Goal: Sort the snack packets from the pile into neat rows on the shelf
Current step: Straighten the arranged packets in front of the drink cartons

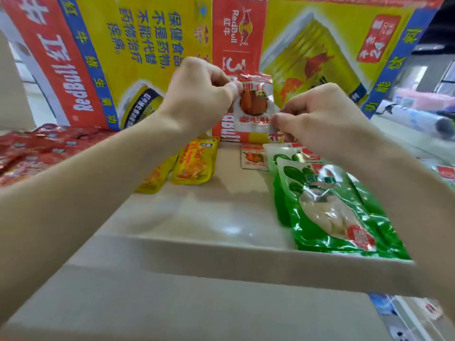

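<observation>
I hold a small white and red snack packet upright in the air above the back of the cardboard shelf surface. My left hand pinches its top left corner; my right hand pinches its lower right edge. Below it a matching white packet lies flat. Green packets lie overlapped in a row on the right. Yellow packets lie in a row at centre left. A pile of red packets spreads at far left.
Large Red Bull cartons stand as a wall behind the surface, with a narrow red one in the middle. The cardboard's front edge steps down towards me. To the right lie a plastic-wrapped roll and more goods.
</observation>
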`<state>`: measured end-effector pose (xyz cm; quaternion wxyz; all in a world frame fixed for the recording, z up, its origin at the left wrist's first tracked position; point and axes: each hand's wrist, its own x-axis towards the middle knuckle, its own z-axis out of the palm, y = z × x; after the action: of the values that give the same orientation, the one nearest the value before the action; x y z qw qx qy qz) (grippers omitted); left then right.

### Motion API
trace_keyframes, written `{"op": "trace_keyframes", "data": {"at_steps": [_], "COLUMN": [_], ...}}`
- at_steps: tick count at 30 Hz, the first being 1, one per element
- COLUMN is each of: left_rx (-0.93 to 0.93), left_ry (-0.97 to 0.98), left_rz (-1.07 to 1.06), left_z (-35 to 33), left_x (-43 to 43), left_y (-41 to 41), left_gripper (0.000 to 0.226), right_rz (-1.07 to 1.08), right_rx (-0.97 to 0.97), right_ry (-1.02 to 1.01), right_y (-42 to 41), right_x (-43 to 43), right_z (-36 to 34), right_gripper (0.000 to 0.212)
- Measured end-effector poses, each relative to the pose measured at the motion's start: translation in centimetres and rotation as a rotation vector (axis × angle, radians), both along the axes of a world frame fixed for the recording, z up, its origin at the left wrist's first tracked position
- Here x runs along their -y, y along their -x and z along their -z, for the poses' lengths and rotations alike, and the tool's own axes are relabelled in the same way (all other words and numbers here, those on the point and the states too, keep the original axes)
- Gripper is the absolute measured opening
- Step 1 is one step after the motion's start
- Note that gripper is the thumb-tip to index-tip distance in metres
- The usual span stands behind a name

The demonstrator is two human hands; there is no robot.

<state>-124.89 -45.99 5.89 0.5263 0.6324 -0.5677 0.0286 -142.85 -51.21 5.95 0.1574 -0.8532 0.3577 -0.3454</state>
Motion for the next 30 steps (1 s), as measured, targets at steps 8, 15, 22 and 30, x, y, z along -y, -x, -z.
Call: {"op": "trace_keyframes", "data": {"at_steps": [8,15,22,30], "left_rx": [0.008,0.119,0.249,0.405], "left_ry": [-0.315,-0.498,-0.522,-0.551], "left_rz": [-0.008,0.013,0.027,-0.026], "left_z": [2.0,4.1,5.1,6.2], "left_x": [4.2,5.8,6.2,6.5], "left_y": [-2.1,-2.7,-2.3,-2.1], "left_gripper": [0.028,0.036,0.032,0.029], "right_rz": [0.122,0.139,0.116,0.119], "right_rx": [-0.308,-0.512,-0.402,-0.359], "right_ry": [-0.031,-0.097,-0.043,0.015], "right_y": [-3.1,-3.7,-3.0,-1.7], "right_x": [3.0,3.8,4.8,5.3], "right_z": [-0.2,0.9,0.8,0.9], "right_gripper": [0.023,0.025,0.035,0.039]}}
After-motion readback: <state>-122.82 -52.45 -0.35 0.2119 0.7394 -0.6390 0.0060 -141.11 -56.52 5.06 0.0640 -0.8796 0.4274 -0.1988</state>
